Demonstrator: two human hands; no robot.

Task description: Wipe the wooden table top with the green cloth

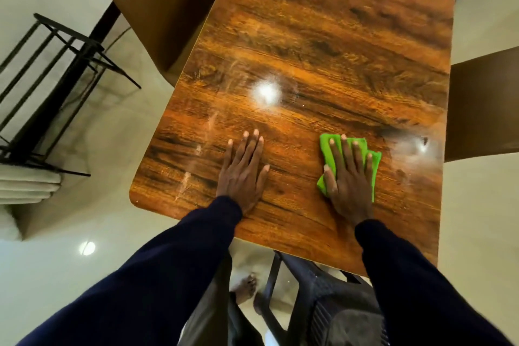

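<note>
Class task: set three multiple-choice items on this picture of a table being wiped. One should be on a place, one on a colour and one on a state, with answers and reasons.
1. Where does the cloth lie?
A. Under the right hand, on the table.
B. At the table's far end.
C. Hanging off the table's edge.

2. What colour are the sleeves?
A. Red.
B. White.
C. Dark blue.

3. How is the left hand?
A. Curled round the cloth.
B. Flat on the table, fingers straight.
C. Clenched in a fist.

Answers:
1 A: green fabric shows all around the right hand's flat fingers.
2 C: both forearms are covered in dark blue.
3 B: its palm lies on bare wood, apart from the cloth, and holds nothing.
</note>
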